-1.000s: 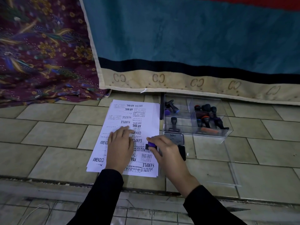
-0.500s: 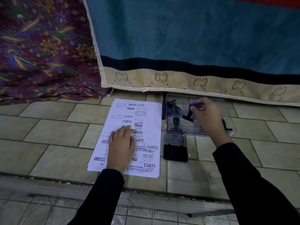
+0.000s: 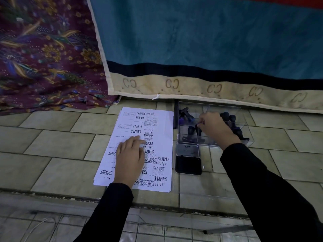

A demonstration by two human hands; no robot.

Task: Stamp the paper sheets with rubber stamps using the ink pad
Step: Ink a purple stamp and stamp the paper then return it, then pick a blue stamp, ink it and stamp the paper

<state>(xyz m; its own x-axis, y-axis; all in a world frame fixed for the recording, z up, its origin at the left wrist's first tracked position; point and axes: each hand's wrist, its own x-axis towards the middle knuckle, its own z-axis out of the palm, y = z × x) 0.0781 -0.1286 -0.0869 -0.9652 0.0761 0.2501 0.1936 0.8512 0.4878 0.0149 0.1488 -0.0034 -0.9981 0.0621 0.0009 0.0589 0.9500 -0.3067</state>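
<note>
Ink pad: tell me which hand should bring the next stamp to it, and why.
Right. The right hand is inside the clear box among the stamps, next to the ink pad. The left hand lies flat on the paper sheets, likely steadying them.

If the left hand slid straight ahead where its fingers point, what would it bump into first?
Only flat paper sheets lie ahead of the left hand, then a strip of floor tile. The first thing it would likely bump is the blanket's cream border.

1 head camera, angled down at floor.
</note>
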